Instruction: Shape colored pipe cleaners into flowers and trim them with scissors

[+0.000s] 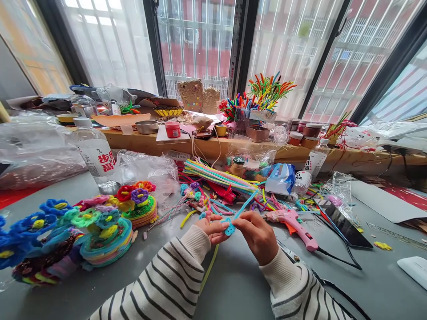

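A person in striped sleeves (167, 271) sits close to a gray table (236, 284). A thin yellow-green strip (210, 269) lies under the left arm. Just past the cuffs, the left hand (211, 227) pinches a small blue loopy shape (229, 227) between thumb and fingers, up over the table. The right hand (256, 235) has its grip pressed together too, at the bottom of a blue fuzzy strip (247, 203) that pokes up beside the loops.

The blue piece looks very light, soft and not slippery. It likely has bendy wire inside, so it should keep its shape, but a hard squeeze could squash the loops. The best place to hold it is likely the middle, with just fingertips.

Beside the right hand lies a pink glue gun (295, 226). Farther back is a pile of colored strips (222, 175).
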A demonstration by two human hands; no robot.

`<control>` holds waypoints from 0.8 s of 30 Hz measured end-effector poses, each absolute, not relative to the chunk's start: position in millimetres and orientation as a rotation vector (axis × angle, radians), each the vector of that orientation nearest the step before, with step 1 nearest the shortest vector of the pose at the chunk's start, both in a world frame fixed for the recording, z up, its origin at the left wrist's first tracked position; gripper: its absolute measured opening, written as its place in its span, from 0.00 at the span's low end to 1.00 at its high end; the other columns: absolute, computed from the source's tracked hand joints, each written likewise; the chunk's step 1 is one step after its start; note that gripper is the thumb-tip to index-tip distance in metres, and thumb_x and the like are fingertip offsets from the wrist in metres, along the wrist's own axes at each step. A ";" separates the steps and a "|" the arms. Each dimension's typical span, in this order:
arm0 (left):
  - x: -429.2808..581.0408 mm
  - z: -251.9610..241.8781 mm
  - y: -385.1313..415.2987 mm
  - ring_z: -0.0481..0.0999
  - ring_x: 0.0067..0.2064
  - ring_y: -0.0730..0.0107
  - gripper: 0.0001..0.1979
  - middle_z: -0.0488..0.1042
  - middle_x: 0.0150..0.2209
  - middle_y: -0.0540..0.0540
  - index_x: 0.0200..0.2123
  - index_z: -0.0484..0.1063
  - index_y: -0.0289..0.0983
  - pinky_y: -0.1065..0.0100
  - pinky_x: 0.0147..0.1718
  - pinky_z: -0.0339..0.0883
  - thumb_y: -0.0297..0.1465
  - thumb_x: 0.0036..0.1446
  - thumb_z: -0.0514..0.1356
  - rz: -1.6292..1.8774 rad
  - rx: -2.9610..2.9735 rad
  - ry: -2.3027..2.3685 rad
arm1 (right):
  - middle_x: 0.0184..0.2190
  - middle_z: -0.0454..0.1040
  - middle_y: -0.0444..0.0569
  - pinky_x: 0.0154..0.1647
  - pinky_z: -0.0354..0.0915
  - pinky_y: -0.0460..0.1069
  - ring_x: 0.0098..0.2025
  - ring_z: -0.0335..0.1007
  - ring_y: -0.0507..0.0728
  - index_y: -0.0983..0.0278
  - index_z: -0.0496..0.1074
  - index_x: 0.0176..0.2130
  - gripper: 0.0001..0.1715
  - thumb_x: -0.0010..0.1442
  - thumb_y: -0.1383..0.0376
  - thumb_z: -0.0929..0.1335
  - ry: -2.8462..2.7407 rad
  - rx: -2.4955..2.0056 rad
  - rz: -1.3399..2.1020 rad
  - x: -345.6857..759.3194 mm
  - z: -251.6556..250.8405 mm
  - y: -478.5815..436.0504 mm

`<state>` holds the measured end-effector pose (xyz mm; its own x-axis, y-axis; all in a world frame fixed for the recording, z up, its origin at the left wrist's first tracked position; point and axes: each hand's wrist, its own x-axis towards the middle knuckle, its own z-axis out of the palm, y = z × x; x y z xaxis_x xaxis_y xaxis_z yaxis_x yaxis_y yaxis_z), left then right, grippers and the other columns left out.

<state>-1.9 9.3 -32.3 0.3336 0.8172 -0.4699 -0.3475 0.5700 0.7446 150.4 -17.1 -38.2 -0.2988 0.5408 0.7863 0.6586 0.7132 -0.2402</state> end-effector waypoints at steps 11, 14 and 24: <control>4.2 -31.2 2.5 0.70 0.20 0.75 0.28 0.68 0.14 0.59 0.28 0.50 0.38 0.69 0.22 0.66 0.26 0.26 0.66 1.069 0.819 1.024 | 0.25 0.68 0.51 0.28 0.62 0.45 0.28 0.63 0.52 0.68 0.68 0.30 0.07 0.54 0.71 0.61 -1.990 -0.952 -0.189 147.2 -38.8 -17.0; 4.6 -34.8 2.4 0.69 0.19 0.74 0.26 0.68 0.15 0.58 0.27 0.50 0.38 0.70 0.21 0.64 0.28 0.27 0.66 1.161 0.988 1.012 | 0.25 0.67 0.51 0.29 0.62 0.45 0.29 0.63 0.52 0.68 0.68 0.30 0.07 0.54 0.71 0.61 -2.002 -0.984 -0.169 146.5 -40.3 -16.8; 8.2 -26.8 -7.1 0.68 0.23 0.71 0.14 0.64 0.20 0.53 0.27 0.59 0.40 0.69 0.28 0.63 0.26 0.35 0.62 1.321 1.340 1.118 | 0.22 0.64 0.47 0.22 0.58 0.45 0.22 0.59 0.50 0.66 0.66 0.25 0.05 0.50 0.68 0.62 -1.790 -1.198 0.305 137.8 -46.2 -15.4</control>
